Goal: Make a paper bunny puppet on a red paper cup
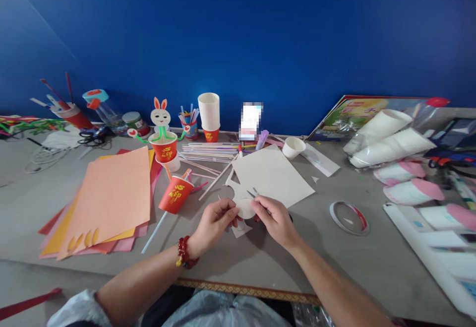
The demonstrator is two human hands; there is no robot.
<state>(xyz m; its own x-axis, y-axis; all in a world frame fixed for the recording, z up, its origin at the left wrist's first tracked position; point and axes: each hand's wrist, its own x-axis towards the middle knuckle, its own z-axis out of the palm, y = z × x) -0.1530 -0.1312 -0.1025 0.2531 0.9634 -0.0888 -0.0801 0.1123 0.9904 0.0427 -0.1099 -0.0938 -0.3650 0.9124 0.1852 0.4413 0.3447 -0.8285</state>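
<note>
Between my two hands, above the front of the table, is a small white paper circle [246,209]. My left hand [216,219] pinches its left edge with thumb and fingertips. At the circle's right edge are the fingers of my right hand [275,220], closed around a pair of scissors [252,194] whose slim blades point away from me. Most of the scissors' handle is hidden by the hand. Paper offcuts [242,230] lie just beneath. Behind the hands rests a large white paper sheet [275,173].
On the left are stacked coloured sheets [115,198] and a tilted red paper cup [175,194]. A rabbit figure in a red cup [162,147], paper straws [211,152] and stacked cups [208,113] stand behind. To the right lie a tape roll [348,218] and a white cup [293,147].
</note>
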